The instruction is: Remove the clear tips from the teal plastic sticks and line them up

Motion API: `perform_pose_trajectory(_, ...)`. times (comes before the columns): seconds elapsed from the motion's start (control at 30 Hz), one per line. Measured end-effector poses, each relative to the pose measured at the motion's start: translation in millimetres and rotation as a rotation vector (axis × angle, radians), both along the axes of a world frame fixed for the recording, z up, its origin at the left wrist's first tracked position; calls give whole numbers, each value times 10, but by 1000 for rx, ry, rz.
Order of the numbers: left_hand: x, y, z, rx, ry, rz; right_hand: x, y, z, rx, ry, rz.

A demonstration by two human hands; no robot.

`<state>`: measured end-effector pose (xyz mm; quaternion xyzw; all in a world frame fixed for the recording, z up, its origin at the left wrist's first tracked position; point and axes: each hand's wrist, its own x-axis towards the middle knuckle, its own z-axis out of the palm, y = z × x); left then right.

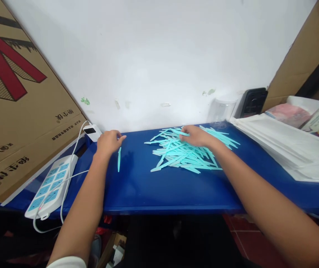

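Observation:
Slim turquoise sticks with a narrower end, which look like eyebrow razors (176,154), lie in a loose, crisscrossed pile on the blue table (148,190). At the far side of this heap is my right hand (194,136), its thumb and fingers closed on one razor near the top; part of that razor is hidden by the fingers. One single razor (119,160) lies apart on the left, pointing toward me. Just above and left of it hovers my left hand (109,142), thumb and forefinger apart, with nothing visible between them.
A white power strip (51,186) with cables and a small white device with a dark display (92,132) are at left, beside a large cardboard box (22,111). Stacked white sheets or bags (290,145) cover the right side. A clear container (223,109) stands by the wall.

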<state>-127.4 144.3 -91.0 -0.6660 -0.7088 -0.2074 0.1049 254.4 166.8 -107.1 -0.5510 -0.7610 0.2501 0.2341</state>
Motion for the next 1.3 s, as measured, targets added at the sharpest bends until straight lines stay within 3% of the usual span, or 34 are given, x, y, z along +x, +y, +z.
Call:
perform_pose_trajectory(0.07,-187,8,35,-246,59,120,11,-5,18,37,-69,-7)
perform_pose_trajectory(0.17,-296,22,52,-657,1,184,10,-5,34,62,-150,-13)
perform_pose_trajectory(0.23,-305,46,31,-769,-25,200,8,12,32,82,-191,-22)
perform_pose_trajectory(0.7,-211,76,-87,-777,-222,100,-3,57,-38,223,-224,-230)
perform_pose_trajectory(0.97,-209,109,-115,-764,-265,-11,-65,42,-63,333,-91,-217)
perform_pose_trajectory(1.07,-55,63,-80,-680,-379,-184,-125,5,-43,364,-27,-136)
perform_pose_trajectory(1.17,134,43,-108,-556,-672,-461,-188,-38,-36,367,31,-59)
perform_pose_trajectory(1.2,171,56,-134,-508,-736,-493,-203,-48,-39,365,47,-46)
perform_pose_trajectory(1.3,115,163,-226,-319,-700,-319,-221,-56,-63,371,75,-41)
